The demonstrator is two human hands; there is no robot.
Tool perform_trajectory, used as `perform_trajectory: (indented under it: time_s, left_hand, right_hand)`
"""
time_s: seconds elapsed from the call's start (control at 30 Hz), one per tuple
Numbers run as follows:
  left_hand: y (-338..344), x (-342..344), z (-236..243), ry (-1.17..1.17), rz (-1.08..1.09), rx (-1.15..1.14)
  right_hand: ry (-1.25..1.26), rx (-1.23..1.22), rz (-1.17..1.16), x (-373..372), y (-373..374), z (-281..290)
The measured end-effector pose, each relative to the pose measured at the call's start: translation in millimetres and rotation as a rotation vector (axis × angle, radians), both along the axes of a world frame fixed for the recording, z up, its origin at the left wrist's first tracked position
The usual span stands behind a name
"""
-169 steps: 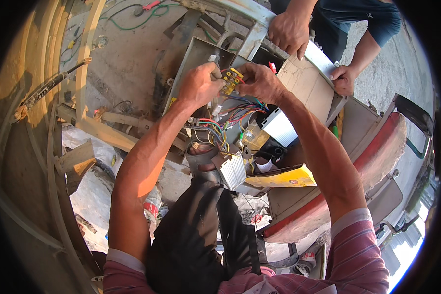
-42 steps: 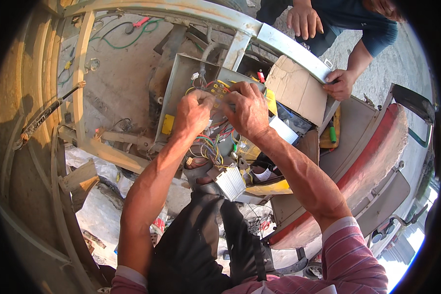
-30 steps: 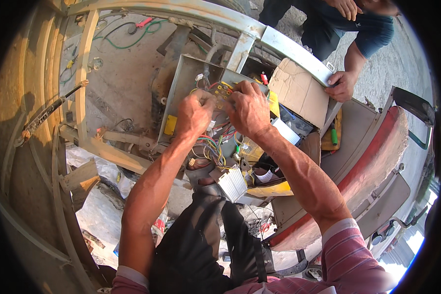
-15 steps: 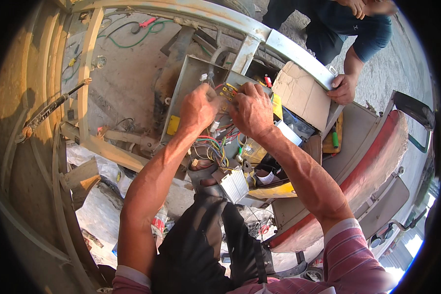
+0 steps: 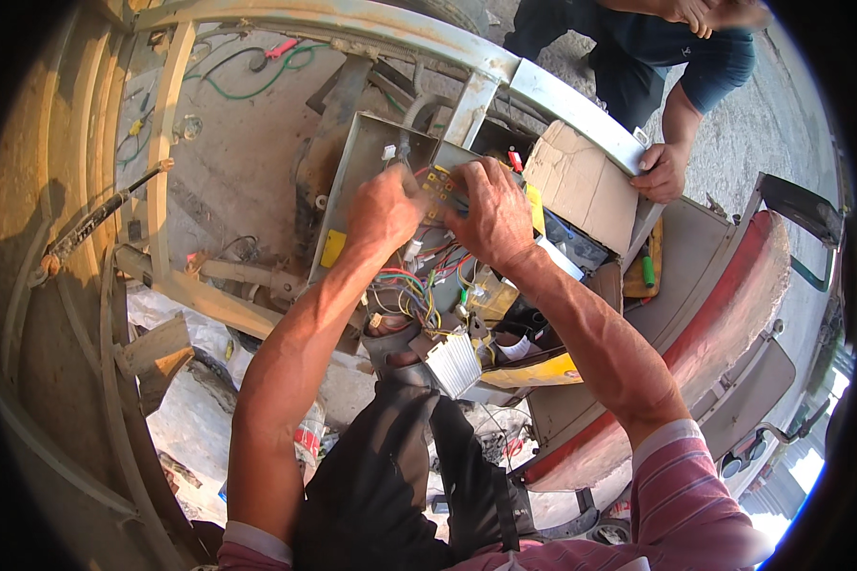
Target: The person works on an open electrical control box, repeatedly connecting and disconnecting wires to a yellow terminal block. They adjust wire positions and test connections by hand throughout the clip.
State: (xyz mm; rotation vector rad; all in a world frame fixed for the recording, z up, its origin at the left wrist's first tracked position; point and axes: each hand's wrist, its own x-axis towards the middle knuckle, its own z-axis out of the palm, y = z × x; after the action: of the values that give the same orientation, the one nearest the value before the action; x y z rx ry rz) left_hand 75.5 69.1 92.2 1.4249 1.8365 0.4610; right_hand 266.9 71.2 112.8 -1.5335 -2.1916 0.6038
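Observation:
A yellow terminal block point(image 5: 439, 190) with small metal contacts sits between my hands inside an open grey metal box point(image 5: 352, 162). My left hand point(image 5: 383, 207) is curled closed at the block's left side beside wires; its fingertips are smeared and what they pinch is hidden. My right hand point(image 5: 493, 211) has its fingers bent round the block's right side, gripping it. Below my hands lie a tangle of coloured wires point(image 5: 419, 285), white connectors point(image 5: 412, 249) and a silver finned unit point(image 5: 452, 364). A flat cardboard piece point(image 5: 576, 181) lies to the right of the box.
A co-worker point(image 5: 638, 57) crouches at top right, one hand point(image 5: 662, 173) on the silver rail point(image 5: 581, 114). Tan frame bars point(image 5: 167, 143) run at left. A red-and-grey body panel point(image 5: 714, 314) is at right. Green cable point(image 5: 257, 93) lies on the floor.
Since the oldest frame the terminal block has gone lower into the box with my hands at it, and the co-worker's upper hand has left the rail for near their head. Lately my left fingers shifted slightly.

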Motion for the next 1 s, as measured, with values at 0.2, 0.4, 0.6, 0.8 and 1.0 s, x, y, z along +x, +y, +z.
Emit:
perform_trajectory:
  time_s: [0.2, 0.4, 0.6, 0.8, 1.0]
  left_hand:
    - [-5.2, 0.8, 2.4, 0.036, 0.003, 0.035]
    - [-16.5, 4.6, -6.1, 0.006, 0.046, 0.175]
    - [-20.3, 0.9, -12.6, -0.065, 0.068, 0.148]
    - [-18.7, -0.2, -16.2, -0.068, 0.068, 0.108]
    - [-19.2, -0.4, -13.3, -0.088, 0.068, 0.094]
  right_hand:
    - [-0.1, -0.215, 0.013, -3.4, 11.5, 11.6]
    - [-0.175, -0.192, -0.006, -9.6, 16.0, 9.5]
    - [-0.189, -0.17, -0.025, -16.4, 9.5, 11.5]
    - [-0.175, -0.288, -0.062, -13.1, 0.4, 17.3]
    - [-0.075, -0.379, -0.092, -11.1, 10.3, 8.7]
